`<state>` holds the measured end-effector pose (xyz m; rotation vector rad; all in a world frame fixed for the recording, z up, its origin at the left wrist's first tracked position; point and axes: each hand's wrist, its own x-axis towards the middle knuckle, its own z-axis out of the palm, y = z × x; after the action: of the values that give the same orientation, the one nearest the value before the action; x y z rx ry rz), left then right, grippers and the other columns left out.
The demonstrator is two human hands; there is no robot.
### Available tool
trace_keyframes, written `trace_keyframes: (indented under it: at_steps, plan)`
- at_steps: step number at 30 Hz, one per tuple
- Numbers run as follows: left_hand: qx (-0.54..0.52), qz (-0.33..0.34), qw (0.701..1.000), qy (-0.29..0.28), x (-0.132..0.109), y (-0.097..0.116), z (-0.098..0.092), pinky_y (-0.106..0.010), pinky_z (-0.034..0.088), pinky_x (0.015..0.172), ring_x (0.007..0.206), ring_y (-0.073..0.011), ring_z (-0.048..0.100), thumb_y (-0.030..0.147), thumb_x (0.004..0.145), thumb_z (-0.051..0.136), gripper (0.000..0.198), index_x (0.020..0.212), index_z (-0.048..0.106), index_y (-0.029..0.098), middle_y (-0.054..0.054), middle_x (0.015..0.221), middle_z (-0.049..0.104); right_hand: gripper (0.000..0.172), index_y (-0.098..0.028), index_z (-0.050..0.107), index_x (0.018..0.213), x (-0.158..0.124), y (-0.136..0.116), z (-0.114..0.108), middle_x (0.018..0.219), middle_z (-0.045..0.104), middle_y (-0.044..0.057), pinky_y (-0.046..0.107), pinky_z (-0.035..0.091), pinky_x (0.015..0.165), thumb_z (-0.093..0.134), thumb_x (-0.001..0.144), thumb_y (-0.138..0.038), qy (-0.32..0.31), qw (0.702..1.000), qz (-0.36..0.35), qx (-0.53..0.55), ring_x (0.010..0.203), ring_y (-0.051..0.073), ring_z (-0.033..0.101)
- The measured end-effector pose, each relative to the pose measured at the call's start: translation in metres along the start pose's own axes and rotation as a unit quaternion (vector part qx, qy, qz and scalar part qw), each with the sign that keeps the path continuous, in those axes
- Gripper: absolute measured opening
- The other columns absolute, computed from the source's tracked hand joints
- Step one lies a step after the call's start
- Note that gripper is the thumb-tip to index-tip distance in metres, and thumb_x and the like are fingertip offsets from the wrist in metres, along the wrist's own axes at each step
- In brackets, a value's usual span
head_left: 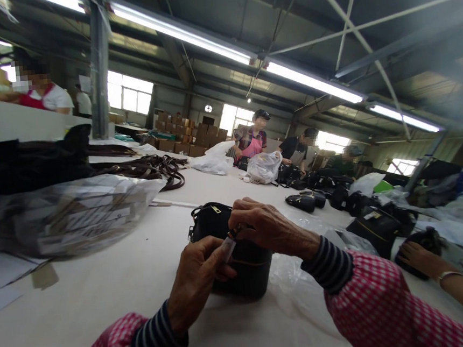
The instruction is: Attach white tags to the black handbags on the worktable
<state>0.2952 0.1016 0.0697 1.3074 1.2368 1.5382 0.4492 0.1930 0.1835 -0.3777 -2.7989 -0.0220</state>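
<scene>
A small black handbag [248, 277] with a gold-coloured zip pull [216, 209] on its top stands upright on the white table right in front of me. My left hand [197, 265] is closed at the bag's near side, pinching a small piece wrapped in clear plastic [229, 247]. Above it, my right hand [264, 225] is closed with bent fingers on a small dark fitting with a gold glint [235, 231], which meets the wrapped piece. My fingers partly hide that fitting and the bag's top.
Left lie a large clear bag of cards [93, 212], loose paper sheets [7, 271] and dark straps [154, 168]. Clear plastic [293, 281] lies right of the handbag. More black bags [376, 228] line the right side, where a co-worker's hand [419, 258] reaches in. Several people work beyond.
</scene>
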Motion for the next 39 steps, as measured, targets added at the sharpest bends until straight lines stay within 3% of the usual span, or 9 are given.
trace_keyframes:
  at_steps: [8,14,20,23,30,39]
  plan:
    - [0.047,0.011,0.999,0.022,-0.002,-0.001,0.003,-0.024,0.052,0.058,0.063,-0.0195,0.069,0.062,0.091,0.059,0.046,0.09,0.072,0.018,-0.004,0.066,0.072,0.017,-0.019,0.069,0.085,0.004,-0.001,-0.005,0.09,0.064,0.0,0.024,0.041,0.077,0.063,0.086,-0.003,-0.014,0.997,-0.004,0.078,0.085,0.014,0.058]
    - [0.026,-0.008,0.999,0.045,-0.004,-0.002,0.005,-0.018,0.033,0.043,0.042,-0.011,0.05,0.061,0.089,0.063,0.045,0.085,0.07,0.017,0.0,0.048,0.062,0.013,-0.018,0.07,0.084,0.008,0.007,-0.003,0.082,0.067,-0.001,0.024,0.044,0.076,0.062,0.083,-0.007,-0.017,0.977,0.035,0.208,0.078,0.014,0.059]
    - [-0.053,-0.017,0.997,0.047,-0.003,-0.001,0.009,-0.025,0.054,0.062,0.071,-0.0209,0.073,0.051,0.084,0.072,0.037,0.095,0.072,0.015,-0.005,0.079,0.075,0.006,-0.014,0.071,0.082,0.012,0.015,0.001,0.075,0.066,0.0,0.026,0.046,0.07,0.068,0.078,-0.018,-0.008,0.921,0.089,0.379,0.071,0.014,0.057]
    - [-0.082,-0.024,0.995,0.047,-0.002,-0.002,0.011,-0.026,0.054,0.066,0.076,-0.0215,0.074,0.044,0.078,0.078,0.033,0.092,0.072,0.015,-0.005,0.085,0.075,0.007,-0.014,0.071,0.082,0.013,0.017,0.002,0.074,0.065,0.0,0.026,0.045,0.07,0.068,0.079,-0.02,-0.006,0.921,0.089,0.378,0.07,0.014,0.056]
    - [-0.016,-0.002,0.996,0.087,-0.003,-0.003,0.011,-0.022,0.037,0.052,0.055,-0.0138,0.058,0.046,0.078,0.075,0.029,0.081,0.069,0.017,0.001,0.062,0.064,0.012,-0.015,0.074,0.088,0.012,0.013,-0.004,0.08,0.067,0.0,0.025,0.044,0.072,0.068,0.077,-0.017,-0.027,0.94,0.079,0.33,0.077,0.014,0.057]
    - [0.017,0.022,0.989,0.145,-0.006,-0.013,0.016,-0.026,0.042,0.068,0.076,-0.0183,0.057,0.056,0.081,0.072,0.036,0.086,0.075,0.021,-0.001,0.077,0.069,0.016,-0.013,0.074,0.09,0.014,0.022,0.001,0.072,0.066,0.0,0.025,0.044,0.07,0.07,0.074,-0.013,-0.024,0.918,0.078,0.387,0.07,0.013,0.057]
